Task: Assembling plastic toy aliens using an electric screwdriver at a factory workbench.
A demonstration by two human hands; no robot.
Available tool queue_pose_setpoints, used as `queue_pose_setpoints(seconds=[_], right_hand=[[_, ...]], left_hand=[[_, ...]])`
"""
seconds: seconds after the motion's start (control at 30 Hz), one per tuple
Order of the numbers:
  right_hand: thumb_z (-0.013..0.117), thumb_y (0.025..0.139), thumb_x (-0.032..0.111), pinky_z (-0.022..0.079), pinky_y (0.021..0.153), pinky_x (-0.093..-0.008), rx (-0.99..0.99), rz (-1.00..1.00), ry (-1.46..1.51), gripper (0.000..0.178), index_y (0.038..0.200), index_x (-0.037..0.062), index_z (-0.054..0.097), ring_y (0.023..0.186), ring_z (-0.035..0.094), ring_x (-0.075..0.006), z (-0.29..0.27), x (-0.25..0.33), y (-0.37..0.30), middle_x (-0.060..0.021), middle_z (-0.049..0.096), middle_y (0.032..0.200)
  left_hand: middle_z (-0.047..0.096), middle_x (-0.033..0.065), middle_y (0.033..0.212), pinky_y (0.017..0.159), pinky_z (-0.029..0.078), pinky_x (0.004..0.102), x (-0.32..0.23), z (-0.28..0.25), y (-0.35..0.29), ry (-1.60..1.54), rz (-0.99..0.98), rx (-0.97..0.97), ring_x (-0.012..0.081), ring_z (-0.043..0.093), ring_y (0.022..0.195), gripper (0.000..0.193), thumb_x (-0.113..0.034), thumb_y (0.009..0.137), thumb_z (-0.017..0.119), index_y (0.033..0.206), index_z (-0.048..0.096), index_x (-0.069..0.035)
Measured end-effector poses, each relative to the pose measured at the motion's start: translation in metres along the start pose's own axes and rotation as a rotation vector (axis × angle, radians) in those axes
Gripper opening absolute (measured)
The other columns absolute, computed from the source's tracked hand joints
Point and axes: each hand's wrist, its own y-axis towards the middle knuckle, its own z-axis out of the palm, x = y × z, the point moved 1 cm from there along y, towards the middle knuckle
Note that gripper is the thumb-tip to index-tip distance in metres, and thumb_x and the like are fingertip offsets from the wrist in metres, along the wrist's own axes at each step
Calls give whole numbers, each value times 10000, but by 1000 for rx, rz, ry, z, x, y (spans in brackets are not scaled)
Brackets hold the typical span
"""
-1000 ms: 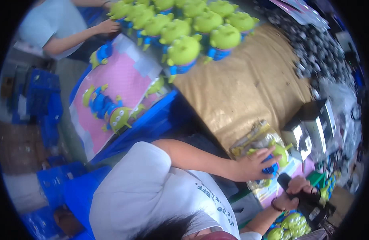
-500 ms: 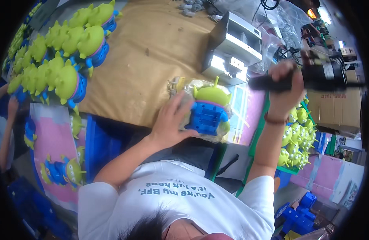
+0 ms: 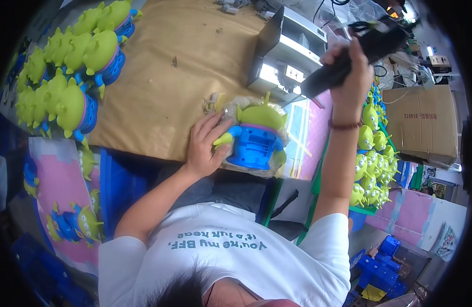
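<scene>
A green and blue three-eyed alien toy figure [image 3: 254, 146] lies back up on a clear plastic-wrapped pad [image 3: 228, 110] at the table's front edge. An open battery compartment shows in its blue back. My left hand [image 3: 205, 146] is at the figure's left side, with the toy's arm between my thumb and fingers. Up to the right, my right hand [image 3: 352, 77] is wrapped round a black electric screwdriver [image 3: 330, 71], held raised and tilted. Its narrow end points down toward the table, apart from the toy; the bit is too blurred to make out.
Several alike toys [image 3: 67, 97] stand in rows at the left. A grey-white metal box [image 3: 292, 46] sits beyond the work spot. To the right are a green crate of toy heads [image 3: 371, 169] and a cardboard box [image 3: 423, 123]. Another toy [image 3: 74, 222] lies on a pink board.
My right hand has swung the screwdriver so its narrow end tilts down. My left hand has shifted left along the toy's side, showing its arm. The whole view has moved slightly.
</scene>
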Motion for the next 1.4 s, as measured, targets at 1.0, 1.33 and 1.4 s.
queue_pose_setpoints(seconds=[1.0, 1.33, 1.4], right_hand=[[694, 751, 346, 373, 504, -266, 485, -224, 116, 462, 1079, 105, 476, 518, 446, -119, 37, -43, -115, -9, 488, 683], [761, 737, 303, 393, 510, -310, 471, -192, 156, 552, 1165, 136, 454, 572, 485, -160, 37, -44, -114, -20, 495, 726], [769, 745, 224, 447, 583, -343, 480, -106, 217, 582, 1175, 110, 394, 627, 525, -192, 38, -44, -112, -54, 517, 759]], left_hand=[[507, 142, 1337, 1026, 343, 422, -8, -9, -6, 3, -59, -22, 317, 448, 1237, 409, -271, 868, 627, 1259, 606, -150], [397, 204, 1417, 1038, 312, 474, -7, -10, -4, -59, 71, 40, 396, 398, 1264, 1041, -499, 609, 832, 1398, 332, -38], [376, 197, 1427, 1042, 300, 477, -5, -6, -3, -44, 61, 54, 395, 381, 1277, 1057, -511, 584, 839, 1402, 341, -65]])
